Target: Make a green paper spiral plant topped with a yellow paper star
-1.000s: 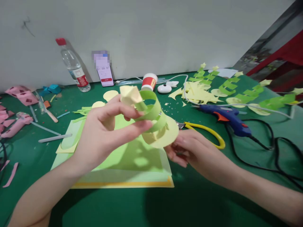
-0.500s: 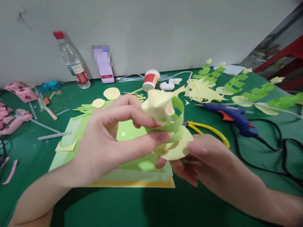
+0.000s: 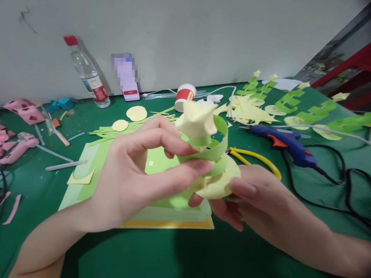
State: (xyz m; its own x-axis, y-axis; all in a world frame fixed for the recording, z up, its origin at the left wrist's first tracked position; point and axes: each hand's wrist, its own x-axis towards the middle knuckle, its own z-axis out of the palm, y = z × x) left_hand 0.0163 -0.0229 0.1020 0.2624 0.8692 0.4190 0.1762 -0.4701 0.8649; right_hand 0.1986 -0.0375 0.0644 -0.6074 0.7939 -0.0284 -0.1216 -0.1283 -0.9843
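Between my two hands is a small paper tree: a green paper spiral (image 3: 219, 150) topped by a pale yellow puffy paper star (image 3: 197, 120), standing on a pale yellow paper disc (image 3: 217, 190). My left hand (image 3: 145, 166) pinches the green strip between thumb and fingers, just below the star. With thumb on top and fingers beneath, my right hand (image 3: 255, 197) grips the disc's right edge. Under my hands lies a stack of green paper sheets (image 3: 179, 214). Yellow-handled pliers (image 3: 255, 158) rest behind my right hand, their jaws partly hidden.
A blue glue gun (image 3: 284, 143) with a black cord lies at right. Several similar paper trees (image 3: 290, 102) and yellow scraps (image 3: 251, 110) are at back right. A paper cup (image 3: 184, 96), phone (image 3: 126, 79) and bottle (image 3: 89, 77) stand by the wall. Pink paper pieces (image 3: 26, 112) lie left.
The paper tree has tipped slightly, its star shifting a little up and right and the disc a little right. Both hands keep their grip.
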